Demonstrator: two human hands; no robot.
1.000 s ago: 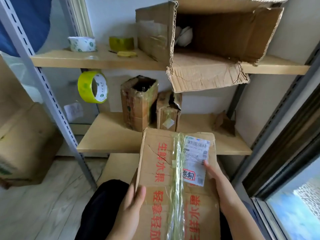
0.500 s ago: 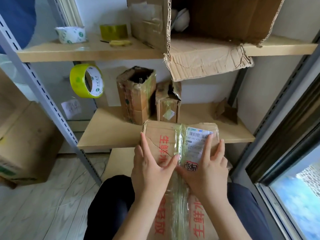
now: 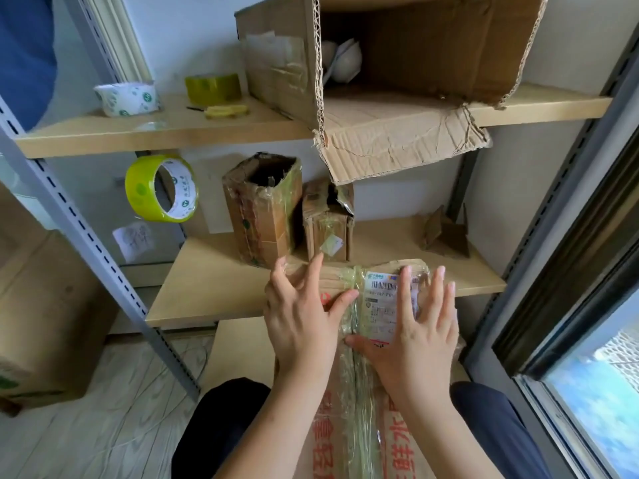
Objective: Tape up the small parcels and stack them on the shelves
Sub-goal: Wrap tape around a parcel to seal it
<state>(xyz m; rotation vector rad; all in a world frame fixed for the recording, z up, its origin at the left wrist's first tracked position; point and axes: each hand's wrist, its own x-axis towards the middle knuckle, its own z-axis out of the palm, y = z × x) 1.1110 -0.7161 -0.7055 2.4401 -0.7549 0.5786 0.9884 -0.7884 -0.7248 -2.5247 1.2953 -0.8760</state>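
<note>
parcel (image 3: 349, 426) btm cut off, label (image 3: 380, 305) unreadable

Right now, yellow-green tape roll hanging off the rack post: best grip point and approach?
Pinch the tape roll's band through its open core, coming from the front right. It hangs on edge, its hole facing that way, the lower rim free. What holds it up is hidden, so lift gently.

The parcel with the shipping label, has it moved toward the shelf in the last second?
Yes. The labelled parcel slid forward: its far edge now lies over the middle shelf, close to the two small boxes, with both hands pressing flat on top.
</note>
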